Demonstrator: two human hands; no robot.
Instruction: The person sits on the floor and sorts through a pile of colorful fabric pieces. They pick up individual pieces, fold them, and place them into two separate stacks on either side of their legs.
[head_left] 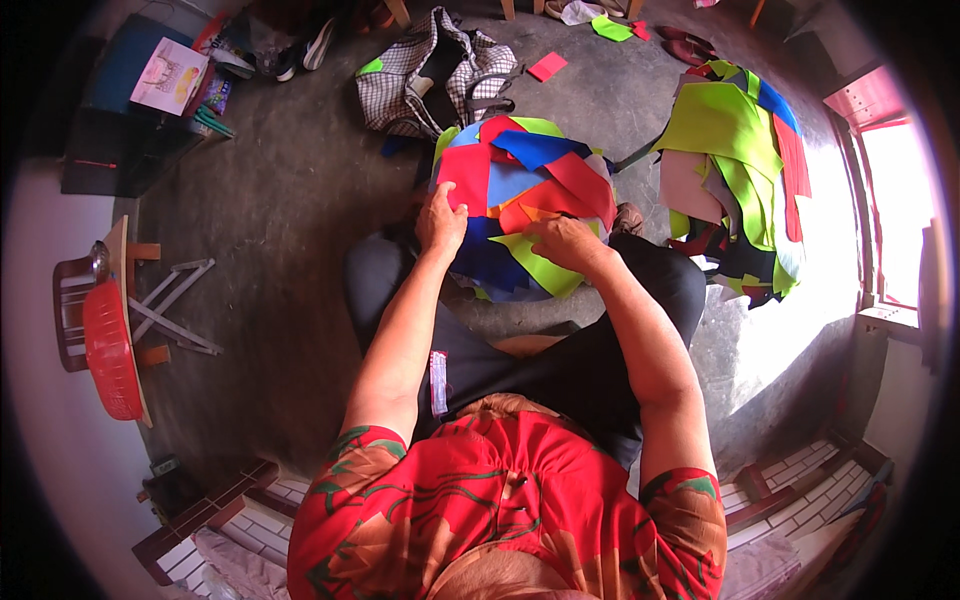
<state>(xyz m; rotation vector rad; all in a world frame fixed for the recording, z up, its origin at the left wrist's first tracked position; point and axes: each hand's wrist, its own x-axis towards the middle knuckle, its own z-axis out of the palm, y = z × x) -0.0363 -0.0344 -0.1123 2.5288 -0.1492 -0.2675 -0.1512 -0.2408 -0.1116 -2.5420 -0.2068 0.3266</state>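
- Right hand (562, 240) pinches an orange fabric scrap (535, 213), fingers together on it, atop the scrap pile (525, 190).
- Left hand (440, 220) lies flat, fingers apart, on the red piece (468, 175) just left, equally near.

Red, blue and lime fabric-scrap pile (525, 185); black-and-white checked cloth bag (420, 75) far; red plastic basket (108, 350) left

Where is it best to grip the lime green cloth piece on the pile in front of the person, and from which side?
Probably its pointed lower corner: the lime green piece hangs free over the pile's near edge, just under the right hand. Pinch it from the person's side; its upper part lies tucked beneath other pieces.
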